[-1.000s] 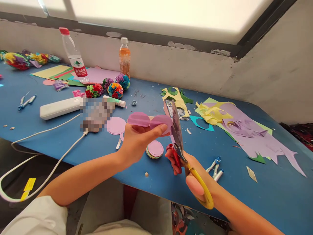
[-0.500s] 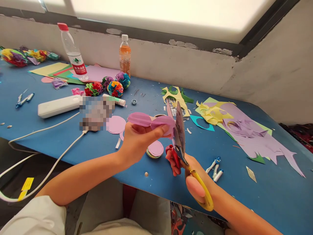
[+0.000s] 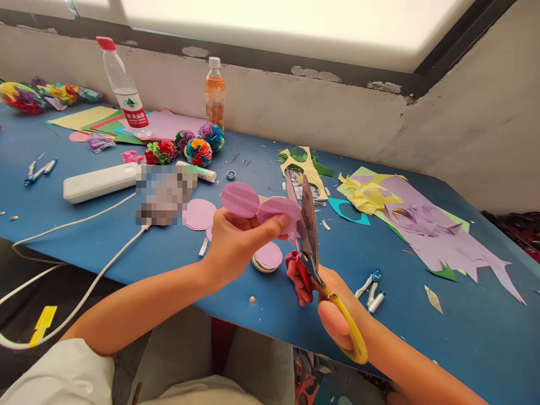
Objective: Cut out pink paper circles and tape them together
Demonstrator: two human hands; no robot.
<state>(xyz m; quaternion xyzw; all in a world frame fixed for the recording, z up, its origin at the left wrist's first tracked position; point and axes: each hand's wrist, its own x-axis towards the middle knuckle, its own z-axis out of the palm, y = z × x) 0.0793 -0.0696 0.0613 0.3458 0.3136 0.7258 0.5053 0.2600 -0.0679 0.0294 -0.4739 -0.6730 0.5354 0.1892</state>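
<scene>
Between thumb and fingers, my left hand (image 3: 236, 242) pinches purple paper circles (image 3: 240, 199), two joined side by side. My right hand (image 3: 337, 306) grips scissors (image 3: 311, 225) with yellow handles, the thumb through one loop. Their blades are apart and point up, close against the right edge of the held paper. Red material (image 3: 298, 278) is wrapped at the scissors' lower part, near my right fingers. Below my left hand lies a stack of round paper pieces (image 3: 268, 256) with purple on top. More purple circles (image 3: 200, 214) rest on the table to its left.
On the blue table (image 3: 422, 337) lie paper offcuts (image 3: 439, 236) at right and a drawing compass (image 3: 372, 289) near my right arm. Behind stand a water bottle (image 3: 130, 107), an orange drink bottle (image 3: 215, 95) and paper flower balls (image 3: 198, 151). A white power bank (image 3: 99, 183) trails a cable.
The held purple paper has tilted so that more of its round faces shows. Both hands stay nearly in place, and the scissors' blades remain apart.
</scene>
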